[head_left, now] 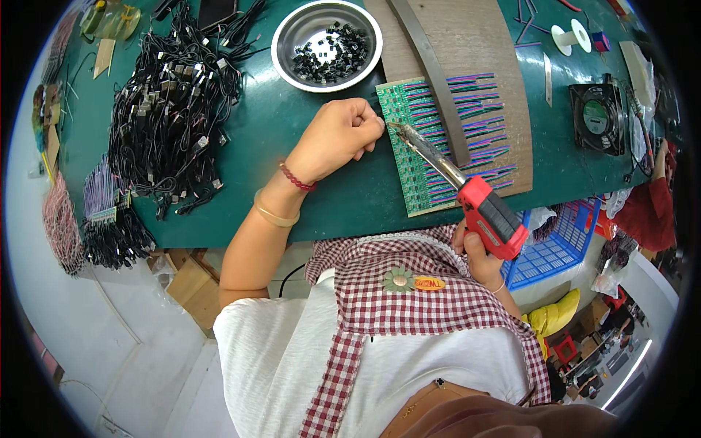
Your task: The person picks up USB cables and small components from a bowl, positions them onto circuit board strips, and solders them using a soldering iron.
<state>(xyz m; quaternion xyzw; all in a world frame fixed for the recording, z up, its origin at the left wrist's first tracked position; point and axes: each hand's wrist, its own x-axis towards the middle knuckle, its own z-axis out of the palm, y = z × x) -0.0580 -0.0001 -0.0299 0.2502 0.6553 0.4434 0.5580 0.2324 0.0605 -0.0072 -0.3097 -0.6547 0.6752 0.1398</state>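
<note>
My right hand (480, 260) grips a red and black soldering iron (491, 217). Its tip rests at or just above the left part of a green circuit board panel (413, 179). Rows of short multicoloured wires (482, 131) run out from the panel's right side. My left hand (337, 137) is closed, thumb and fingers pinched together, beside the panel's upper left edge. Whatever those fingers hold is hidden or too small to make out. Across the wires lies a long grey bar (436, 84), and a brown wooden board (515, 95) is underneath.
Beyond my left hand stands a metal bowl (274, 55) of small black parts. Heaped black cables (171, 109) cover the table's left side. To the right are a small black fan (599, 118) and a white spool (572, 38). A blue basket (558, 244) sits below the table edge.
</note>
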